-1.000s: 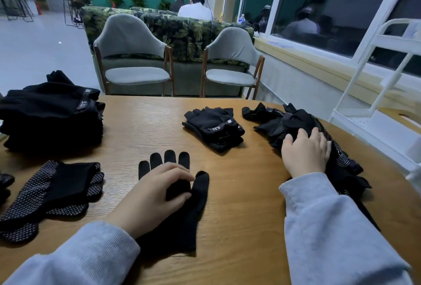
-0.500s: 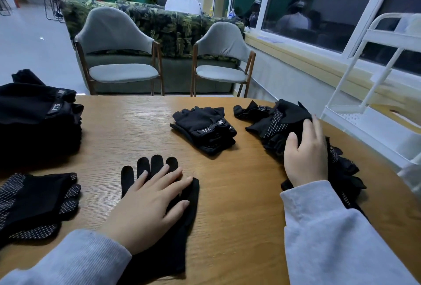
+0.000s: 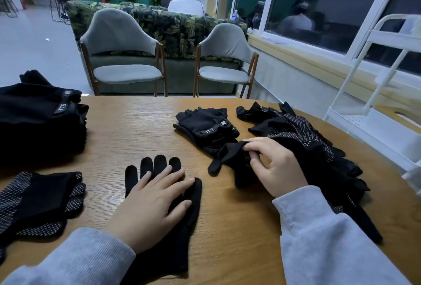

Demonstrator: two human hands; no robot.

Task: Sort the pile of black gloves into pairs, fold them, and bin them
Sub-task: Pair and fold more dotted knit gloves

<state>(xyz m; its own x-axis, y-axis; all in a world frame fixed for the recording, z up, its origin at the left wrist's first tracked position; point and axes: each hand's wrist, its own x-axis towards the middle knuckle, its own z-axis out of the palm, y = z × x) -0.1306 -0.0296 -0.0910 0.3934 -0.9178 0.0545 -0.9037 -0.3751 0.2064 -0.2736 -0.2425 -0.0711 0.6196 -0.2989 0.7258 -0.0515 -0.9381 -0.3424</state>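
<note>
A plain black glove (image 3: 159,166) lies flat on the wooden table (image 3: 127,125), fingers pointing away. My left hand (image 3: 150,205) rests flat on it with straight fingers. My right hand (image 3: 275,166) pinches another plain black glove (image 3: 227,159) at the left edge of the loose pile of black and dotted gloves (image 3: 307,139). A folded pair of fingerless gloves (image 3: 207,125) lies just beyond it.
A tall stack of black gloves (image 3: 38,120) stands at the far left, with a folded dotted pair (image 3: 38,200) in front of it. A white wire rack (image 3: 373,93) stands right of the table. Two grey chairs (image 3: 123,57) face the far edge.
My right hand came off the top of the pile, moved left and took hold of a plain black glove, pulling it out. My left hand stayed flat on its glove.
</note>
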